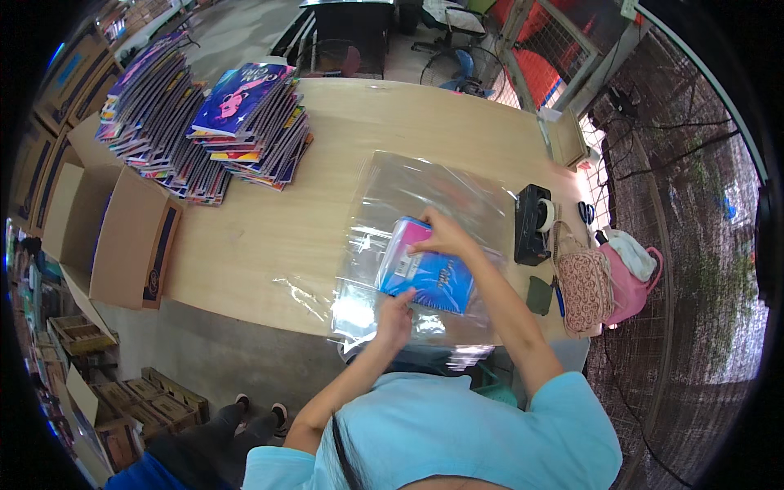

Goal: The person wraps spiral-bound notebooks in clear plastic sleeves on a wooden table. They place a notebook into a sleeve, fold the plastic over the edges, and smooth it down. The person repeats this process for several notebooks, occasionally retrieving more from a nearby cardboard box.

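Observation:
A blue and pink spiral notebook [426,268] lies partly inside a clear plastic bag [408,196] on the wooden table [261,245]. My left hand [396,318] pinches the bag's near edge beside the notebook's lower corner. On the notebook's far edge rests my right hand [445,237], gripping that end. More clear bags lie stacked under this one.
Two fanned stacks of spiral notebooks [245,122] sit at the table's far left. A black tape dispenser [532,222], scissors [586,212], a patterned pouch [584,286] and a pink bag [633,282] lie at the right. An open cardboard box [122,237] stands left; another person's legs [220,433] below.

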### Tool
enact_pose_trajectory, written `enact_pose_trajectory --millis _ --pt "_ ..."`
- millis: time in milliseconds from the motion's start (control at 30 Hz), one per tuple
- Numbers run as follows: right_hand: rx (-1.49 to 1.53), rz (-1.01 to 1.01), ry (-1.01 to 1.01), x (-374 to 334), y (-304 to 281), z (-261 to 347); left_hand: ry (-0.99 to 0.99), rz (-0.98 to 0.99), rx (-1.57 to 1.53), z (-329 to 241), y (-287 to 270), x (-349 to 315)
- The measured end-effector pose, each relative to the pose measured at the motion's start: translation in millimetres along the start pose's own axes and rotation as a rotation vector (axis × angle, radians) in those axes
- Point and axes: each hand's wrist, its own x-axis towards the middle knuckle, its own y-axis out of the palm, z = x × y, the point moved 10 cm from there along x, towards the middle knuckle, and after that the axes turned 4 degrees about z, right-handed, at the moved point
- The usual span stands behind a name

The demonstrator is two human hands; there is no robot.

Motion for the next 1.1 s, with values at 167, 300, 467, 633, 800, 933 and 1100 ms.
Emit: enact_pose_trajectory --millis 167,300,467,633,800,933,1100 --pt "0.527 -0.536 -0.308 -132 -42 15 0.633 0.141 0.703 -68 77 -74" --pt "0.881 -0.703 -0.323 -140 24 -61 0.806 0.161 1.17 -97 99 -90" --pt "0.419 -0.958 -0.434 -178 1 8 1.042 -0.095 1.215 -118 55 -79" --pt "-0.62 -0.685 -0.359 -206 -32 195 1.159 -0.055 0.996 -121 65 -90" --pt "-0.514 -0.833 -0.418 -230 -88 190 1.166 0.011 1.326 -133 84 -98" --pt "-0.431 -0.626 -0.453 -248 -122 185 1.223 0.416 1.617 -142 104 -104" --pt "-0.837 0.04 -0.487 -202 -71 169 0.941 0.893 1.95 -146 126 -89"
